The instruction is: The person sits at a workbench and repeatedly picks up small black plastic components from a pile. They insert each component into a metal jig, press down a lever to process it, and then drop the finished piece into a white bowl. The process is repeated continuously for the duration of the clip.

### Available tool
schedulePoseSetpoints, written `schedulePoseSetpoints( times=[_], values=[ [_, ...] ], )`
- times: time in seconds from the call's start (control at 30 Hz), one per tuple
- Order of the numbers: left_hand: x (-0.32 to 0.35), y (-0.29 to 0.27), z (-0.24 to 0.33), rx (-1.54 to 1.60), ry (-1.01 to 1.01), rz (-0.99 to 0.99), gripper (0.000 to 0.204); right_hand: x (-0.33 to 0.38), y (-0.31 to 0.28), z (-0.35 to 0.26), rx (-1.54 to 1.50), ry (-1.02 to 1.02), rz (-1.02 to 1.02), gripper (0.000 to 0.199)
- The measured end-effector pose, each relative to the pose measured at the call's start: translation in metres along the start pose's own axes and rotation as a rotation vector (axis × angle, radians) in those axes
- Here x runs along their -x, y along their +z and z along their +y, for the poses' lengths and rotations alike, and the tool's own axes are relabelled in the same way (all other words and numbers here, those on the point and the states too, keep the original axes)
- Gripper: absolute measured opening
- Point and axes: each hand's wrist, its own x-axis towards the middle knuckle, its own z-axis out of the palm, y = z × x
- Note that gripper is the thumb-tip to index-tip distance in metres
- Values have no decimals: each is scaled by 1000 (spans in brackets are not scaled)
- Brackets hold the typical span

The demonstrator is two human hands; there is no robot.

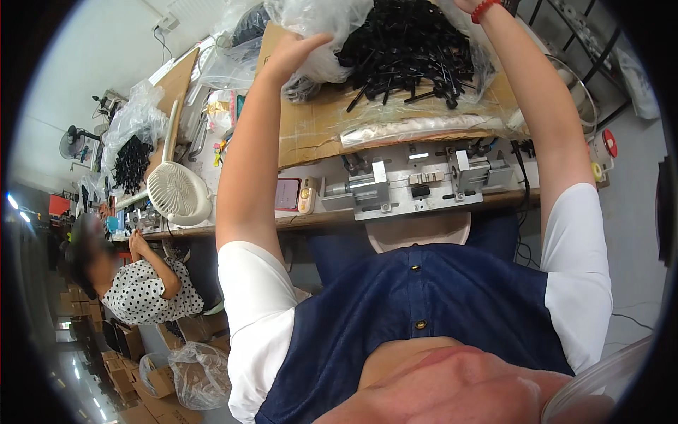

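Note:
A large clear plastic bag [321, 21] lies spread at the back of the bench. A heap of black rod-like plastic parts [413, 53] fills it and spills toward its near side. My left hand [293, 55] grips the bag's left side; its thumb sticks out over the film and the other fingers are largely hidden. At the heap's far right is my right hand [467, 6], cut off by the upper edge, so its fingers do not show. A red bracelet [485, 9] circles that wrist. Cardboard [311, 134] lies beneath the bag.
A metal clamping fixture [424, 182] stands at the bench's near edge, below my arms. Left of it are a phone-like device [287, 194], a small cream-and-orange device [306, 196] and a white fan [179, 193]. Another person in a dotted top [152, 290] sits further left.

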Motion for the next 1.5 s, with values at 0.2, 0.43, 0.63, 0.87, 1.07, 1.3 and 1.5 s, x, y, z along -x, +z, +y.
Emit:
schedulePoseSetpoints(
  times=[0.2, 0.43, 0.63, 0.87, 1.07, 1.3, 1.5],
  values=[
    [15, -12, 20, 238, -59, 32, 70, 6, -4, -91, 783, 152, -230, 38],
    [-12, 11, 17, -88, 220, 211, 48, -22, 6, -131, -435, 81, 280, 37],
    [-6, 32, 79, -586, 455, 200, 50, -7, 25, -181, -539, -51, 93, 44],
    [-85, 42, -38, -482, 300, 301, 41, 106, 13, -249, -261, -64, 680, 42],
    [-112, -10, -91, 484, -98, 320, 37, 156, 103, -256, 332, -409, 290, 63],
    [-125, 60, 7, 1313, -122, 152, 37, 116, 137, -202, 328, 106, -139, 66],
    [-136, 16, -40, 1101, 81, -371, 34, 55, 161, -204, 427, 90, -25, 58]
  ],
)
